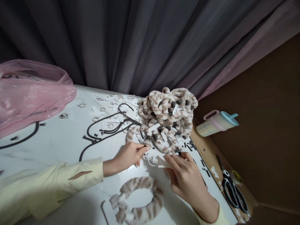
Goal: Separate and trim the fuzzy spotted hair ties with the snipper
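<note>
My left hand (132, 153) is closed in a pinch at the near edge of a pile of fuzzy brown-and-white rings (167, 112). What its fingertips hold is too small to make out. To its right my right hand (185, 175) is bent with fingers together on a white slip (161, 161), and its palm side is hidden. Below both hands a single fluffy striped ring (157, 200) with a bow-like end lies on the white table (93, 190). Dark bands and white tags show among the piled rings.
Black cords (105, 125) and small metal rings with tags are scattered left of the pile. A pink plastic bag (35, 93) sits at far left. Right of the table are a tumbler (214, 124) and black-handled scissors (232, 189). A dark curtain (105, 43) hangs behind.
</note>
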